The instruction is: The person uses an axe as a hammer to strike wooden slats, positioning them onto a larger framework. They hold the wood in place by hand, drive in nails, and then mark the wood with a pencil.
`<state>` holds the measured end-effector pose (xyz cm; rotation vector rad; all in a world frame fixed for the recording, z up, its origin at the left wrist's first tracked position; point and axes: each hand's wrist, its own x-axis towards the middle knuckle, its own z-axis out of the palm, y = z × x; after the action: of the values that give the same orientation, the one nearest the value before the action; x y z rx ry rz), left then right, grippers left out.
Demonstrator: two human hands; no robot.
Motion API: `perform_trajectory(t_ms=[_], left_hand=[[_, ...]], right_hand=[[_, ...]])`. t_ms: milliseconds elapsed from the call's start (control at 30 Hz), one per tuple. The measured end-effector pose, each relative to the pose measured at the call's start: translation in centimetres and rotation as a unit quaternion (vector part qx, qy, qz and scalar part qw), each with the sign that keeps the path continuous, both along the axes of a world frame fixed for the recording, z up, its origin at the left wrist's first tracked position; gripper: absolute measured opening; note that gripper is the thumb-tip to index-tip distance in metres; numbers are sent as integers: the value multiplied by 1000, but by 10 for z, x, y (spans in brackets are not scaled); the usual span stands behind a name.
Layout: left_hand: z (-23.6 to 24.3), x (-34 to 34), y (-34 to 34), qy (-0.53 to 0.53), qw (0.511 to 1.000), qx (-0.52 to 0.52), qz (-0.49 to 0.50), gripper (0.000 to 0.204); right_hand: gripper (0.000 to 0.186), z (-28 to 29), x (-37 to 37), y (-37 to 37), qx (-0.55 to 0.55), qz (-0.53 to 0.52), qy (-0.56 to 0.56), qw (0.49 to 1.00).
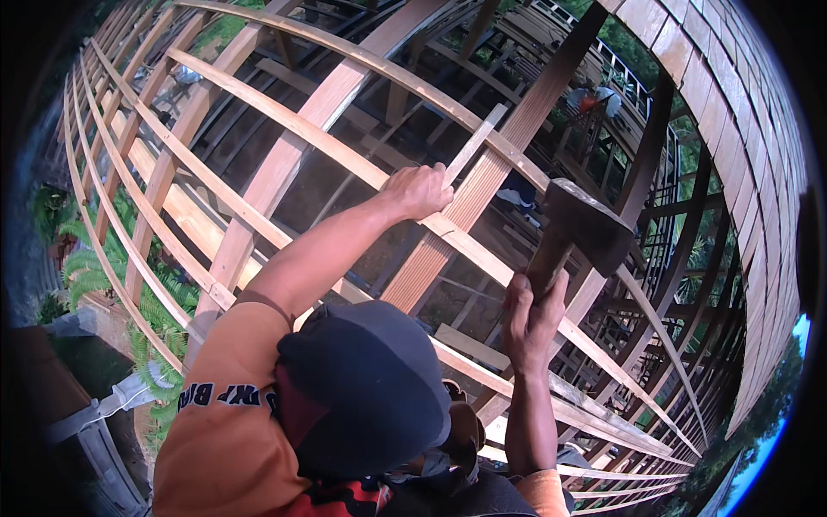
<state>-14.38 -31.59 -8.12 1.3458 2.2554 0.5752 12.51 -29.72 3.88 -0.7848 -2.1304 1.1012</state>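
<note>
My left hand is closed round the lower end of a short, narrow wooden stick. The stick slants up and right, its far end reaching across an upper roof batten. Under this hand, a lower batten crosses a broad grooved rafter. To the right, my right hand grips the wooden handle of a hatchet. Its dark, heavy head is raised above the battens, apart from the stick. Both forearms reach up from the lower edge, the left out of an orange sleeve.
Open gaps between battens and rafters show lumber and framing far below. Overlapping wooden shingles cover the upper right. Green ferns grow below at the left. A dark cap blocks the lower middle. Something orange and pale lies below, unclear.
</note>
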Motion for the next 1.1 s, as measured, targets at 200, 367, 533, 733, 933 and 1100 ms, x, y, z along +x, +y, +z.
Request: perform_trajectory(t_ms=[200, 367, 533, 733, 933, 1100], left_hand=[[10, 4, 6, -2, 1000, -1, 0, 48], [11, 4, 7, -9, 1000, 8, 4, 49], [2, -6, -9, 11, 1000, -2, 11, 45], [8, 6, 9, 7, 1000, 25, -12, 45], [16, 3, 4, 0, 1000, -14, 5, 44], [14, 1, 0, 0, 1000, -20, 4, 45]], right_hand=[[52, 20, -1, 1, 29, 22, 370, 928], [28, -61, 3, -3, -129, 9, -269, 955], [38, 47, -26, 0, -24, -35, 253, 967], [36, -22, 2, -20, -79, -79, 223, 968], [27, -34, 9, 4, -22, 9, -131, 991], [61, 77, -17, 6, 58, -12, 399, 915]])
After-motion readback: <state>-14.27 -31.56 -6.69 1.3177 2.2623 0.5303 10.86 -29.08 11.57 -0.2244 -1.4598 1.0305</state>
